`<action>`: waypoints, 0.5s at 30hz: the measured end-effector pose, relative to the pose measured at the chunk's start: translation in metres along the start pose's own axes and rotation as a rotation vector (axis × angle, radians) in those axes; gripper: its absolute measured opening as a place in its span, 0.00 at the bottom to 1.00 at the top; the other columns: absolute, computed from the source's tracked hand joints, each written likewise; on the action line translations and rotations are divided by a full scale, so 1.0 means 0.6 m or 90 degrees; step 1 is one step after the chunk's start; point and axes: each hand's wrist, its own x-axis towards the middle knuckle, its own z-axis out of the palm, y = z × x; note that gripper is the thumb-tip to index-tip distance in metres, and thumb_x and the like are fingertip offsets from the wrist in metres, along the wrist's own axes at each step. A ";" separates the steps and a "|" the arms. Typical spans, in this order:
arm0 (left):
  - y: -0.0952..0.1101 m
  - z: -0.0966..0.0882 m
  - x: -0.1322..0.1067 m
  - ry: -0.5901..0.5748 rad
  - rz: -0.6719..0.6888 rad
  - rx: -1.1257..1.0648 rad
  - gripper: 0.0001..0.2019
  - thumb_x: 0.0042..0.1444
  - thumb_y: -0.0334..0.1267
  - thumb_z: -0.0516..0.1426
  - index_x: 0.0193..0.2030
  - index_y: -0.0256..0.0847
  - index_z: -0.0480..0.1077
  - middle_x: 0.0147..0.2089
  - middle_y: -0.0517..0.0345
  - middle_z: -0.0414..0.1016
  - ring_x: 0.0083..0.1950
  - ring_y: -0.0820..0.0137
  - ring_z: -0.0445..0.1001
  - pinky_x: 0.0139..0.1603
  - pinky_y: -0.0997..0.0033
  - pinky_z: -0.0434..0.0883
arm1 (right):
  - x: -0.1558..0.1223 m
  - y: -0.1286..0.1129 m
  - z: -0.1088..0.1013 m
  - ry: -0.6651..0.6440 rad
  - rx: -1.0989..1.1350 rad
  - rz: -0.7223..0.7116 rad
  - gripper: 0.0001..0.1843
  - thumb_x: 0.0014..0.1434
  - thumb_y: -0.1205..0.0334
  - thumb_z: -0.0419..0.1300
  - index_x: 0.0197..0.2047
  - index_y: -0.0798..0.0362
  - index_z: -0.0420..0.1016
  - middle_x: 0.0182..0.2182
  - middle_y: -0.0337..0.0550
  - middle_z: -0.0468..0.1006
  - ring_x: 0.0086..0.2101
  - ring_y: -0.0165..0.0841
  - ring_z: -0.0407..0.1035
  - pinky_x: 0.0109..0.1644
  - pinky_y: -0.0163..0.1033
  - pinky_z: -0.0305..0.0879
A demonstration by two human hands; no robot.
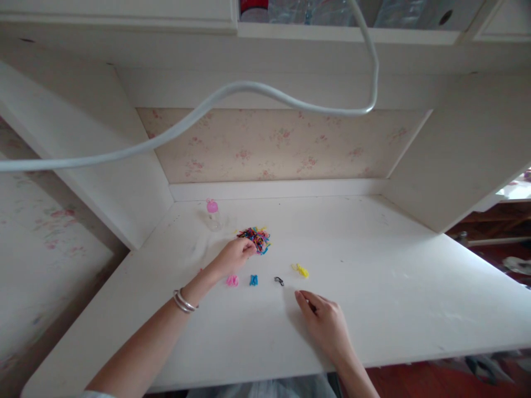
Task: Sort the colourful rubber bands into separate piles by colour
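My left hand (237, 255), with silver bangles on its wrist, reaches to a mixed pile of small coloured rubber bands (260, 239). Its fingers are pinched together at the pile's front edge; whatever lies between them is hidden. In front of the pile runs a row of small sorted bunches: pink bands (233, 281), blue bands (254, 280), a few black bands (279, 281) and yellow bands (301, 270). My right hand (326, 320) rests low over the tabletop, right of the black bands, fingers curled closed. Something dark shows inside the curl, either bands or shadow.
A clear little bottle with a pink cap (212, 207) stands behind the pile on the white desk (394, 287). White side panels (452, 149) and an overhead shelf enclose the desk. A white cable (257, 87) hangs across the upper view.
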 end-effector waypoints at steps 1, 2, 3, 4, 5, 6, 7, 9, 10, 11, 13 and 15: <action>0.005 0.000 -0.010 -0.009 0.018 0.002 0.15 0.63 0.42 0.45 0.40 0.39 0.70 0.37 0.58 0.75 0.38 0.72 0.72 0.37 0.76 0.65 | 0.000 0.000 0.000 0.000 -0.003 0.000 0.26 0.63 0.45 0.44 0.36 0.48 0.80 0.30 0.43 0.81 0.26 0.32 0.71 0.33 0.32 0.63; 0.010 0.001 -0.020 -0.019 0.036 0.006 0.14 0.63 0.41 0.46 0.40 0.39 0.71 0.38 0.58 0.75 0.39 0.72 0.72 0.39 0.76 0.65 | 0.000 -0.001 0.000 0.001 -0.007 -0.001 0.26 0.63 0.45 0.44 0.36 0.48 0.80 0.30 0.43 0.81 0.26 0.32 0.71 0.33 0.32 0.63; 0.014 0.002 -0.031 -0.033 0.054 0.013 0.12 0.63 0.40 0.47 0.39 0.40 0.71 0.39 0.58 0.75 0.39 0.72 0.72 0.40 0.76 0.65 | 0.000 -0.001 0.001 0.002 -0.011 -0.002 0.27 0.62 0.45 0.43 0.36 0.48 0.80 0.30 0.43 0.81 0.26 0.32 0.71 0.33 0.32 0.63; 0.017 0.003 -0.040 -0.049 0.070 0.022 0.11 0.62 0.39 0.48 0.38 0.41 0.71 0.39 0.58 0.74 0.40 0.72 0.72 0.41 0.76 0.64 | 0.000 -0.001 0.001 0.003 -0.014 -0.003 0.27 0.62 0.45 0.43 0.36 0.48 0.80 0.30 0.43 0.81 0.26 0.32 0.72 0.33 0.32 0.63; 0.019 0.004 -0.049 -0.066 0.085 0.031 0.10 0.62 0.39 0.49 0.38 0.42 0.71 0.39 0.59 0.74 0.39 0.72 0.72 0.41 0.76 0.64 | 0.000 -0.001 0.002 0.002 -0.018 -0.004 0.27 0.63 0.45 0.43 0.36 0.48 0.80 0.29 0.43 0.81 0.26 0.32 0.72 0.33 0.32 0.63; 0.020 0.005 -0.056 -0.083 0.098 0.041 0.10 0.62 0.38 0.49 0.37 0.42 0.71 0.38 0.59 0.74 0.38 0.72 0.72 0.40 0.76 0.64 | 0.000 -0.001 0.002 -0.001 -0.021 -0.006 0.26 0.63 0.45 0.43 0.36 0.48 0.80 0.29 0.43 0.81 0.27 0.32 0.72 0.33 0.32 0.62; 0.021 0.006 -0.062 -0.098 0.109 0.051 0.10 0.62 0.38 0.50 0.36 0.43 0.72 0.37 0.59 0.74 0.38 0.72 0.72 0.39 0.76 0.64 | 0.000 -0.001 0.002 -0.004 -0.023 -0.008 0.26 0.63 0.46 0.43 0.36 0.48 0.80 0.29 0.42 0.81 0.27 0.32 0.72 0.32 0.32 0.62; 0.021 0.006 -0.068 -0.124 0.127 0.071 0.11 0.61 0.39 0.50 0.35 0.44 0.72 0.36 0.60 0.73 0.36 0.72 0.71 0.37 0.76 0.64 | 0.000 -0.001 0.002 -0.008 -0.029 -0.012 0.25 0.63 0.46 0.44 0.36 0.47 0.80 0.30 0.41 0.81 0.28 0.32 0.73 0.33 0.31 0.62; 0.020 0.006 -0.069 -0.134 0.134 0.080 0.11 0.61 0.39 0.50 0.34 0.45 0.72 0.36 0.60 0.73 0.35 0.72 0.71 0.36 0.76 0.63 | -0.001 -0.001 0.002 -0.008 -0.031 -0.014 0.24 0.63 0.47 0.44 0.36 0.47 0.79 0.30 0.41 0.81 0.29 0.32 0.73 0.33 0.31 0.62; 0.020 0.005 -0.070 -0.140 0.138 0.088 0.11 0.61 0.40 0.50 0.34 0.45 0.73 0.36 0.60 0.72 0.33 0.72 0.71 0.35 0.75 0.63 | -0.001 -0.001 0.002 -0.008 -0.033 -0.015 0.24 0.63 0.47 0.44 0.36 0.47 0.79 0.30 0.41 0.81 0.29 0.32 0.73 0.34 0.31 0.62; 0.019 0.004 -0.070 -0.146 0.141 0.103 0.12 0.61 0.40 0.50 0.33 0.46 0.73 0.35 0.60 0.71 0.31 0.73 0.70 0.33 0.75 0.63 | -0.001 -0.001 0.002 -0.009 -0.034 -0.015 0.24 0.63 0.47 0.45 0.36 0.47 0.79 0.30 0.40 0.81 0.28 0.31 0.72 0.33 0.31 0.62; 0.019 0.003 -0.072 -0.143 0.137 0.112 0.13 0.62 0.41 0.49 0.33 0.46 0.74 0.34 0.60 0.70 0.30 0.73 0.70 0.32 0.75 0.62 | 0.000 -0.001 0.003 -0.011 -0.033 -0.016 0.24 0.63 0.47 0.44 0.36 0.47 0.79 0.30 0.40 0.81 0.27 0.31 0.72 0.33 0.32 0.62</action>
